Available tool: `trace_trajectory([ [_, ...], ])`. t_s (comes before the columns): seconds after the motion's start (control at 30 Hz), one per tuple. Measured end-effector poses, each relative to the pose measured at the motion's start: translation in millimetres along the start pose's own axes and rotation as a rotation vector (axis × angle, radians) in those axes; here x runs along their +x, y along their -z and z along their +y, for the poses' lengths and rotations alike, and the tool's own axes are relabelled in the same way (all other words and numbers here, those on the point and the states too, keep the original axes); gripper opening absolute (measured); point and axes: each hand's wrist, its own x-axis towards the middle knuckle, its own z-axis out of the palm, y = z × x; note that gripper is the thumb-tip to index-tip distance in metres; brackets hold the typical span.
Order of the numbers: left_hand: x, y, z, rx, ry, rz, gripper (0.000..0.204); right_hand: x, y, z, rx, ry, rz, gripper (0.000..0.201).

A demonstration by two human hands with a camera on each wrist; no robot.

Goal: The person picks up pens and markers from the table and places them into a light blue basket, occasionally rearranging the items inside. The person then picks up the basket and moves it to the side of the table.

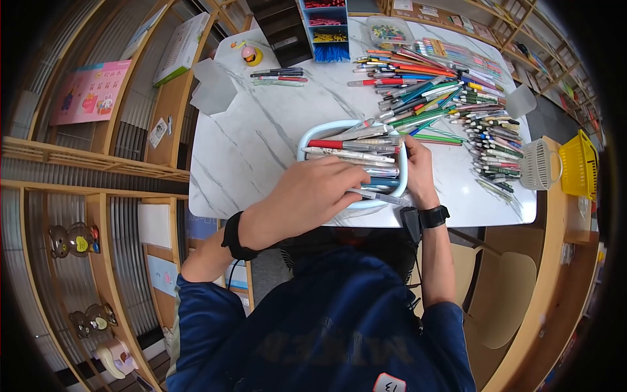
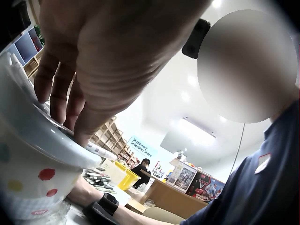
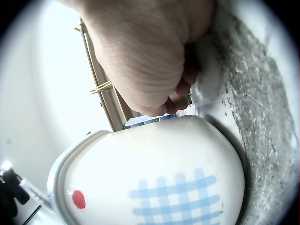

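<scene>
A white tub (image 3: 154, 159) with a light-blue rim stands near the table's front edge, filled with pens lying lengthwise, among them a red pen (image 1: 324, 144) and several white pens (image 1: 359, 157). My left hand (image 1: 313, 195) is over its near side, thumb and fingers pinching a clear-barrelled pen (image 1: 384, 197) that points right across the rim. In the left wrist view, that hand's fingers (image 2: 58, 103) reach down past the rim. At the tub's right side, my right hand (image 1: 420, 168) grips the rim; its fingers (image 3: 178, 100) are curled in the right wrist view.
A big pile of pens and pencils (image 1: 424, 91) spreads over the table's right half. A small row of pens (image 1: 279, 76) lies at the back left, by a dark organiser (image 1: 281, 29). White (image 1: 537, 166) and yellow baskets (image 1: 578, 168) stand at the right edge.
</scene>
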Motion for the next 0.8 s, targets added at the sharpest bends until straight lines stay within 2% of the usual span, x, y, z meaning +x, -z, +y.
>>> trace_trajectory([
  [0.2,2,3,-4,0.060,-0.011,0.074,0.019,1,-2,7,0.025,0.044,0.010,0.026],
  [0.3,3,2,-9,0.122,-0.014,0.095,0.019,0,0,2,0.018,-0.002,-0.009,0.026],
  [0.5,3,1,-15,0.151,-0.041,0.075,0.020,1,-2,8,0.027,0.033,0.014,0.026],
  [0.8,-2,18,-19,0.084,0.021,-0.021,0.022,1,-2,8,0.019,0.046,0.018,0.026],
])
